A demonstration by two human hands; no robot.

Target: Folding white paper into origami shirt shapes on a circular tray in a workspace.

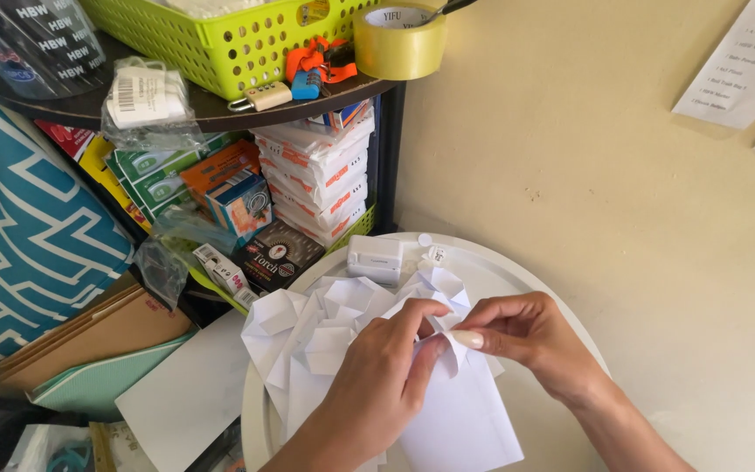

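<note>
Both of my hands work on a white folded sheet of paper [465,411] over a round white table [517,271]. My left hand [377,376] pinches a fold of the paper between thumb and fingers. My right hand [526,336] grips the same fold from the right side, thumb on top. A pile of several folded white paper pieces [316,328] lies to the left of my hands on the table. A small white rectangular box [375,259] sits at the table's far edge.
A dark shelf [211,112] at the back left carries a green basket [220,39], a roll of tape [399,39] and padlocks. Stacked boxes [321,170] fill the shelf below. A cream wall [587,131] with paper sheets stands behind.
</note>
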